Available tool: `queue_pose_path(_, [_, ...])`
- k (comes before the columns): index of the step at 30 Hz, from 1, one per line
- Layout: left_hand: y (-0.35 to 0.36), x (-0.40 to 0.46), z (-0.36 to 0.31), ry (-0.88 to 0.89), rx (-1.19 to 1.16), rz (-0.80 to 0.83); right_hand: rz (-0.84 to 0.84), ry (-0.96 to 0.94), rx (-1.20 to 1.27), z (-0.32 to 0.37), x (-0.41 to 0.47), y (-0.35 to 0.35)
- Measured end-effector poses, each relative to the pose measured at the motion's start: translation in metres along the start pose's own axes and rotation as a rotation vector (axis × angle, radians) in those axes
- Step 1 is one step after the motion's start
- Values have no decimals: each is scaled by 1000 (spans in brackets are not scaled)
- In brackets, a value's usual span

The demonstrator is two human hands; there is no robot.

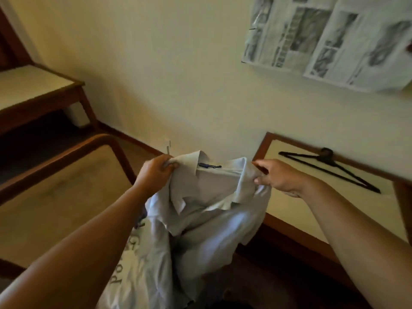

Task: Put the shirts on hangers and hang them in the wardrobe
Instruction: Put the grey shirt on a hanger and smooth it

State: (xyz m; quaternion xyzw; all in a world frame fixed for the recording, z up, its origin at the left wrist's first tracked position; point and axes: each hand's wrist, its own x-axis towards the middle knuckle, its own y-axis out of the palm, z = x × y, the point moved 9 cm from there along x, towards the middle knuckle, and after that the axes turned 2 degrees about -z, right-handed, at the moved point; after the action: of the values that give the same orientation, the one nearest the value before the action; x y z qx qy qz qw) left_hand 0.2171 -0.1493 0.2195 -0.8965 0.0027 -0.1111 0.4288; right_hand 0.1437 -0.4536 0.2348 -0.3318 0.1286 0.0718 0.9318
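Shirt (207, 197), pale grey collared, held up in mid-air before cream wall (156, 74), collar on top, body hanging crumpled below. Left hand (156, 175) grips left shoulder, fingers curled round fabric. Right hand (276, 177) pinches right collar edge between thumb and fingers. Dark label visible inside neck. Black plastic hanger (330, 169) lies flat on wood-framed pale surface (301, 210) at right, apart from shirt. Second light garment with printed lettering (131, 264) (text unreadable) below shirt. Newspaper sheets (323, 39) stuck on wall, upper right.
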Motion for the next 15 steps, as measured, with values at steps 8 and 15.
queue_pose_path(8, [26, 42, -152, 318, 19, 148, -242, 70, -322, -42, -78, -123])
queue_pose_path(15, [56, 59, -257, 444, 90, 213, -506, -29, -230, -52, -147, -219])
